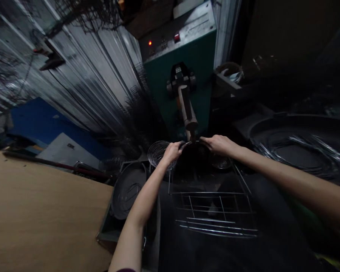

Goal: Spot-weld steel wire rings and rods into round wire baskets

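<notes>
My left hand (172, 152) and my right hand (218, 144) are closed on either side of a curved wire at the top of a metal wire rack (206, 193). The rack hangs down toward me, its thin parallel bars crossed by shorter wires. Between my hands, the curved wire sits at the lower tip of the arm of a green machine (184, 105), which looks like a spot welder. Dark coverings show on some of my fingertips. Whether the wire touches the machine's tip I cannot tell.
Beside my left hand is a round wire basket (155, 151). A dark oval tray (130, 190) with thin wire pieces lies left of my forearm, near a wooden board (45, 211). At right, a large dark basin (272, 122) holds bent wires. The machine's red light is lit.
</notes>
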Motion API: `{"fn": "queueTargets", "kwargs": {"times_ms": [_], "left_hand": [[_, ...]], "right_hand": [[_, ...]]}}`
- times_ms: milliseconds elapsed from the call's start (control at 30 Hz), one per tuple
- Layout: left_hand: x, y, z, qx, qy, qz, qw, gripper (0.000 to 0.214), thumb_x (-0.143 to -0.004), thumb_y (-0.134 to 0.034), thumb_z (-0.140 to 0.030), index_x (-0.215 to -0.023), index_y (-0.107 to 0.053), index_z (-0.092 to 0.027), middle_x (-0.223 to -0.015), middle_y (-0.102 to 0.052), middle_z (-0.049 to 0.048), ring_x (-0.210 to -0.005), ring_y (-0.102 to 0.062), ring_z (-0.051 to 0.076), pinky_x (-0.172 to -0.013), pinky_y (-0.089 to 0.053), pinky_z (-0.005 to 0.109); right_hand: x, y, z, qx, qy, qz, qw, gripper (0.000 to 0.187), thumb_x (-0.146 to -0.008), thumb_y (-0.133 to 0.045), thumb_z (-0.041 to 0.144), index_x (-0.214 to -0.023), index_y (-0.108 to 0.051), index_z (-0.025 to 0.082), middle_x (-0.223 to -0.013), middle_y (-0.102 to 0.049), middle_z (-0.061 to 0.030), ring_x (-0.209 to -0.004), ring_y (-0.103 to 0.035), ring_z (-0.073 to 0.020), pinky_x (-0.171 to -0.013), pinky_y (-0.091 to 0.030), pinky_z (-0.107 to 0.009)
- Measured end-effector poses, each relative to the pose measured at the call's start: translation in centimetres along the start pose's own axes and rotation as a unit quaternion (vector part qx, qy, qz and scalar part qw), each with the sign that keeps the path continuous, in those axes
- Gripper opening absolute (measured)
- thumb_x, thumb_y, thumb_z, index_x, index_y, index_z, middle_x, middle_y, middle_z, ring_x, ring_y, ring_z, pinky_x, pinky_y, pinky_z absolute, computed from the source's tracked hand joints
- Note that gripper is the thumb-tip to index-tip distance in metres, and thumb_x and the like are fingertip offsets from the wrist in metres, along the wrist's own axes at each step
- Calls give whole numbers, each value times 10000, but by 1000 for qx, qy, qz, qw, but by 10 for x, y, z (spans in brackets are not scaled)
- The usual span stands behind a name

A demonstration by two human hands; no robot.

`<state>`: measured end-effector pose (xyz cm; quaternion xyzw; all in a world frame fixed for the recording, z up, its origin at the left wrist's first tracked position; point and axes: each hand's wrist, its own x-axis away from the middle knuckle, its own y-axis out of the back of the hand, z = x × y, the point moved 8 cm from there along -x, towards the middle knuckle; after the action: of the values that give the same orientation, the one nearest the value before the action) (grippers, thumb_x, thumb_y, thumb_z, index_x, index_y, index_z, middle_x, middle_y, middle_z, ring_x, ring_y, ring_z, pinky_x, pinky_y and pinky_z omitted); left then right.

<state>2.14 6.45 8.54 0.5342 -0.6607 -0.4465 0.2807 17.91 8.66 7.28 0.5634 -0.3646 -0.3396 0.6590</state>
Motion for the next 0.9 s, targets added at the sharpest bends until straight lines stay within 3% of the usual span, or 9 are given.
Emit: {"fn": "queueTargets", "kwargs": {"times_ms": [367, 567, 667, 733, 800, 900], "left_hand": [[-3, 0, 2, 4, -12, -5, 1000, 315, -940, -454, -352, -944, -706, -164, -787, -697, 47, -695, -584, 137, -658, -364, 214], [-2, -6, 3, 1, 0, -11, 1000, 338, -944, -438, -390, -912, -700, -179, -650, -620, 0, -589, -500, 106, -586, -313, 210], [3, -7, -4, -6, 8, -20, 1000, 315, -946, -434, -381, -915, -688, -196, -713, -652, 14, -652, -557, 119, -632, -349, 206], [13, -1, -8, 7, 14, -24, 1000, 305, -948, -428, -373, -941, -685, -209, -767, -678, 30, -717, -606, 140, -679, -386, 212], [33, 11, -10, 50, 14, -40, 998, 292, -943, -433, -371, -1001, -680, -226, -862, -702, 41, -812, -639, 156, -742, -422, 222], [84, 31, 5, 178, 57, -127, 974, 337, -926, -449, -426, -1109, -651, -229, -997, -705, 50, -955, -637, 165, -850, -455, 240]], "right_hand": [[2, 6, 1, -41, -14, -4, 999, 443, -975, -285, 434, -1264, -550, 228, -1000, -671, -144, -898, -650, -282, -684, -444, -311], [24, 0, -24, -173, -21, 32, 984, 454, -957, -291, 415, -974, -674, 171, -852, -692, -96, -770, -659, -219, -682, -479, -283], [38, -9, -33, -208, -21, 53, 976, 411, -918, -369, 423, -976, -692, 175, -924, -706, -84, -849, -663, -233, -755, -498, -308], [47, -12, -32, -211, -27, 33, 976, 376, -895, -402, 399, -982, -691, 175, -996, -701, -84, -918, -653, -241, -811, -487, -315], [57, -8, -28, -216, -35, -26, 975, 360, -895, -391, 379, -983, -681, 185, -988, -699, -74, -908, -647, -231, -814, -473, -307], [79, 3, -29, -231, -46, -117, 965, 363, -913, -370, 406, -1000, -662, 210, -888, -689, -53, -798, -633, -204, -734, -450, -278]]}}
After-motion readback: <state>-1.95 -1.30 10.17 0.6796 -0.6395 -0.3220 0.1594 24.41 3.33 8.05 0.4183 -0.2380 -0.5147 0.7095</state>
